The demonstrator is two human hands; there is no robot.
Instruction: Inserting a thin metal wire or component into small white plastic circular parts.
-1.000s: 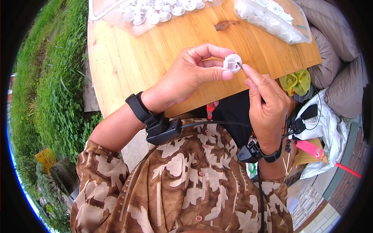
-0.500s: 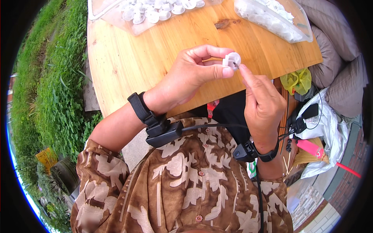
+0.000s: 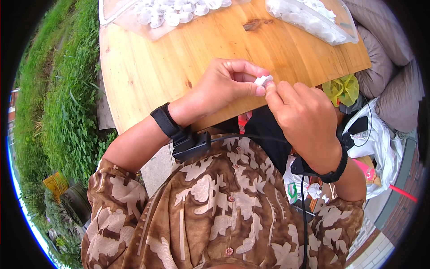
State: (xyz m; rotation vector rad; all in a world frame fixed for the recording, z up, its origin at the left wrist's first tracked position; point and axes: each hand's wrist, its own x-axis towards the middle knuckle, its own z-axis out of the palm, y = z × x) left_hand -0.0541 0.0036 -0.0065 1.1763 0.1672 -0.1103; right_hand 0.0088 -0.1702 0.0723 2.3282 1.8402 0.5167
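While a clear tub [image 3: 142, 31] of white parts [image 3: 179, 13] stands at the far left of our worktop [image 3: 165, 67], our left hand [image 3: 226, 80] pinches a small white piece [image 3: 263, 80] between thumb and forefinger, by the near edge; our right hand [image 3: 307, 112], fingers curled, meets it, its grasp hidden from us.

Remotely, I see a wooden tabletop [image 3: 154, 67] under the left hand [image 3: 224, 84]. On it stands a clear box [image 3: 130, 22] of white parts [image 3: 172, 18] ahead of this hand, and a second such box [image 3: 346, 29] ahead of the right hand [image 3: 304, 107].
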